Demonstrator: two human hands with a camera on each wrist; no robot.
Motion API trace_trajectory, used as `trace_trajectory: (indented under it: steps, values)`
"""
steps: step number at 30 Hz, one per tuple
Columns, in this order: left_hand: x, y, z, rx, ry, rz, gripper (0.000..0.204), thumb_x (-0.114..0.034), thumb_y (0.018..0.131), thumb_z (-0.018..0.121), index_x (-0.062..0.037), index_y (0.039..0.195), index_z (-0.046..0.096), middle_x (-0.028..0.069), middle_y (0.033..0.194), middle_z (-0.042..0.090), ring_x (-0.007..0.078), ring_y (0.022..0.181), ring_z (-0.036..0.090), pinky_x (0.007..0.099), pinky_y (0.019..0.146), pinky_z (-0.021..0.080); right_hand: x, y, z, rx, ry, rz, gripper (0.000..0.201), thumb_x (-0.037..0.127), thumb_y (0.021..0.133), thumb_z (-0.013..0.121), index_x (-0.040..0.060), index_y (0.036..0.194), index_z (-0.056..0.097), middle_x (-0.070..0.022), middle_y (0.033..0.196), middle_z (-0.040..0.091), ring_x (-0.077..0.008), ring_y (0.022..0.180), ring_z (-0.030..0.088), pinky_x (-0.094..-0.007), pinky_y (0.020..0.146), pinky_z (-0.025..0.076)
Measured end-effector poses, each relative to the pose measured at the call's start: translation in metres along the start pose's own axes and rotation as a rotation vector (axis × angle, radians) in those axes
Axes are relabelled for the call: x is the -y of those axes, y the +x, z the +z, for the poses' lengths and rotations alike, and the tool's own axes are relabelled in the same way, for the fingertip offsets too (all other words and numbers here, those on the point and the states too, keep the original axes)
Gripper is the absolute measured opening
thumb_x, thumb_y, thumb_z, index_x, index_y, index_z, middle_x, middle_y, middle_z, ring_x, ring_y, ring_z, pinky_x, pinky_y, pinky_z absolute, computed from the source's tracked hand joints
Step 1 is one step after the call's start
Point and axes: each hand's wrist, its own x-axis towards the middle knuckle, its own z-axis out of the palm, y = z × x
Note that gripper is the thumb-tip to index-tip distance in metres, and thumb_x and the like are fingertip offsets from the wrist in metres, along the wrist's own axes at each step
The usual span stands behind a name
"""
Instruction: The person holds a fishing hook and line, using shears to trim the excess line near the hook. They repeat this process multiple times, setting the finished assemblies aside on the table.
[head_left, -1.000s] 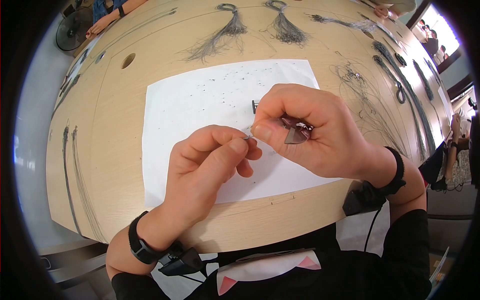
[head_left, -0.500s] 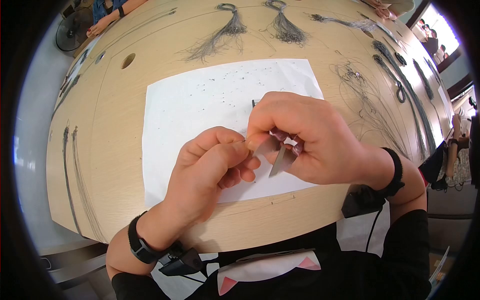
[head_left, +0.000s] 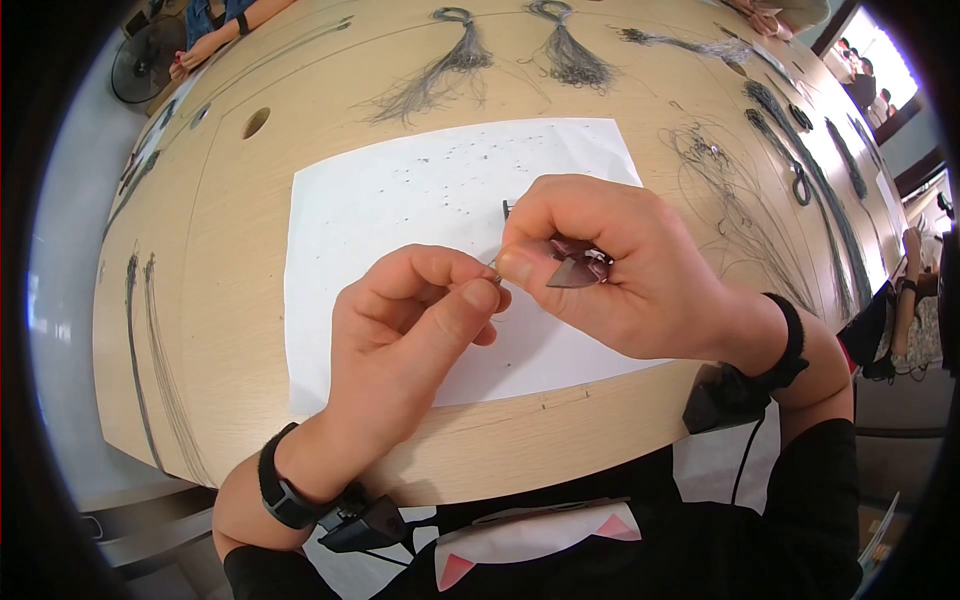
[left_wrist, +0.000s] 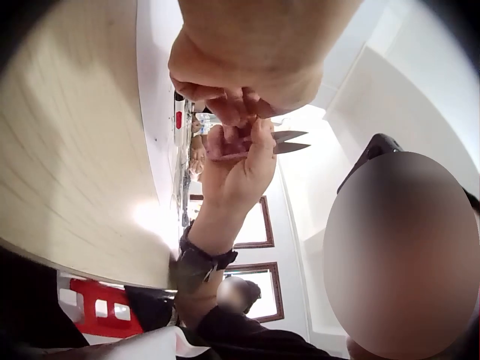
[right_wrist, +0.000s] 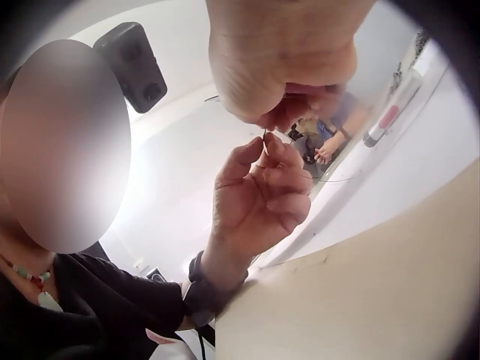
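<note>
Above the white paper [head_left: 350, 250], the left hand [head_left: 405, 325] pinches a tiny thing between thumb and forefinger; a thin dark line [right_wrist: 330, 180] trails from that hand in the right wrist view. The right hand [head_left: 625, 265] meets it fingertip to fingertip, thumb and forefinger pinched at the same spot. Small scissors [head_left: 575, 272] with purple-red handles are held in the right palm; in the left wrist view their two blades [left_wrist: 291, 142] stand apart, pointing away from the fingertips. What exactly lies between the fingertips is too small to tell.
Tiny dark bits [head_left: 425, 160] dot the paper. Bundles of thin wire-like strands [head_left: 465, 55] lie along the far side, a loose tangle [head_left: 740, 200] at the right, and more strands [head_left: 135, 350] at the left. Other people's hands [head_left: 205, 50] rest at the far edge.
The right hand has turned, swinging the scissor blades down toward the paper and back up again. Both hands moved slightly, their fingertips staying close together.
</note>
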Motion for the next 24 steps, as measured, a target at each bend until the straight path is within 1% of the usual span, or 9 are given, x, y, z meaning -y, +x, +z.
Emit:
trace_trajectory:
  steps: [4,6,9,12,14,16,18,20,24]
  values:
    - [-0.0001,-0.0004,0.0003,0.008,0.105,0.06,0.007,-0.003,0.077,0.053,0.0005,0.083,0.053,0.0047,0.077,0.057,0.0063,0.064,0.05,0.0174,0.058,0.041,0.0002,-0.0004,0.0008,-0.01,-0.014,-0.004,0.009,0.002,0.064,0.054,-0.0003,0.071,0.049,-0.0078,0.06,0.046,-0.0157,0.052,0.043,-0.0246,0.046,0.035]
    - [0.0011,-0.0001,0.0,0.005,0.14,0.091,0.007,-0.003,0.077,0.053,0.0009,0.083,0.053,0.0044,0.076,0.057,0.0058,0.064,0.05,0.0168,0.058,0.041,0.0016,-0.0004,0.0004,0.001,-0.008,0.051,0.009,0.003,0.064,0.055,-0.0005,0.07,0.049,-0.0078,0.06,0.046,-0.0159,0.051,0.043,-0.0247,0.045,0.035]
    - [0.0016,0.0004,-0.0018,0.051,0.201,0.146,0.007,-0.002,0.077,0.053,0.0017,0.083,0.053,0.0041,0.076,0.057,0.0056,0.063,0.049,0.0166,0.057,0.04,0.0008,-0.0003,0.0,0.019,-0.025,0.018,0.01,0.004,0.064,0.055,-0.0007,0.07,0.049,-0.0078,0.059,0.047,-0.0156,0.051,0.043,-0.0246,0.045,0.035]
    - [-0.0002,-0.0002,-0.0002,0.077,0.195,0.121,0.008,-0.004,0.077,0.052,0.0017,0.083,0.054,0.0045,0.076,0.057,0.0062,0.066,0.05,0.0173,0.057,0.041,0.0013,-0.0012,-0.0008,-0.011,-0.007,0.03,0.01,0.004,0.065,0.056,-0.0007,0.071,0.05,-0.0078,0.06,0.047,-0.0149,0.051,0.044,-0.024,0.046,0.036]
    - [-0.0026,-0.0002,0.0035,0.008,0.12,0.034,0.009,-0.006,0.078,0.052,0.0017,0.083,0.054,0.0052,0.077,0.057,0.0076,0.069,0.051,0.0185,0.058,0.042,0.0008,-0.0006,-0.0016,-0.018,-0.008,0.026,0.01,0.004,0.066,0.056,-0.0008,0.072,0.05,-0.0078,0.06,0.048,-0.0142,0.051,0.044,-0.0236,0.046,0.036]
    - [-0.0029,0.0004,0.0024,0.004,0.104,0.017,0.01,-0.006,0.079,0.052,0.0015,0.084,0.054,0.0055,0.077,0.057,0.0082,0.071,0.052,0.0191,0.058,0.042,-0.0004,-0.0005,-0.0015,-0.026,-0.007,0.023,0.009,0.004,0.066,0.056,-0.001,0.072,0.05,-0.0077,0.061,0.048,-0.0136,0.052,0.044,-0.0233,0.046,0.036]
    - [-0.0031,0.0005,0.0012,0.0,0.088,0.001,0.01,-0.007,0.079,0.051,0.0012,0.084,0.054,0.0057,0.077,0.057,0.0089,0.072,0.052,0.0197,0.059,0.043,-0.0026,-0.0008,-0.0009,-0.038,-0.008,-0.023,0.008,0.007,0.077,0.052,0.0,0.074,0.05,0.0001,0.061,0.044,-0.0054,0.053,0.036,-0.0183,0.047,0.031]
    - [-0.0033,0.0001,0.0003,0.024,0.09,-0.009,0.009,-0.006,0.079,0.05,0.0009,0.083,0.054,0.0059,0.077,0.057,0.0094,0.072,0.052,0.0201,0.059,0.043,-0.0009,-0.0007,-0.0002,-0.03,-0.001,-0.016,0.007,0.006,0.077,0.051,0.0001,0.074,0.05,0.0003,0.061,0.044,-0.0052,0.053,0.036,-0.0181,0.047,0.031]
    - [-0.0029,0.0003,0.0003,0.008,0.085,-0.019,0.007,-0.004,0.078,0.05,0.0008,0.081,0.054,0.0053,0.075,0.057,0.0081,0.069,0.051,0.0192,0.057,0.041,0.0003,-0.002,0.0016,-0.037,0.039,-0.009,0.005,0.005,0.075,0.051,0.0007,0.073,0.05,0.0009,0.062,0.045,-0.004,0.053,0.037,-0.0174,0.047,0.03]
